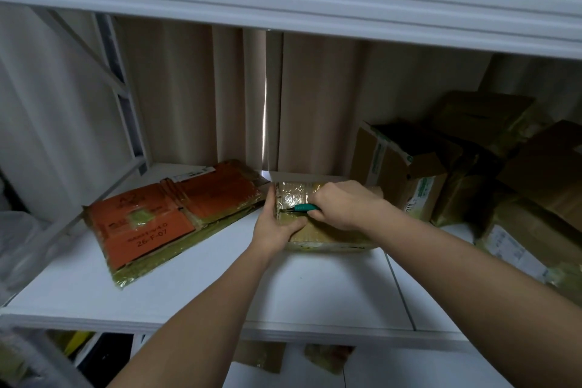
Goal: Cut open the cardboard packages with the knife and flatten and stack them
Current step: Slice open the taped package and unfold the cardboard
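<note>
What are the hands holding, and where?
The right hand grips a knife by its green handle; the left hand holds the taped cardboard package at its left edge.

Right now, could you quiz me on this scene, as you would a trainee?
1. True or false: the right hand grips a teal-handled knife.
2. What does the left hand hold? A) the orange flattened cardboard B) the taped package C) nothing
3. Fill in: the unopened boxes are piled on the ____ side of the white shelf.

Key: 1 true; 2 B; 3 right.
</note>
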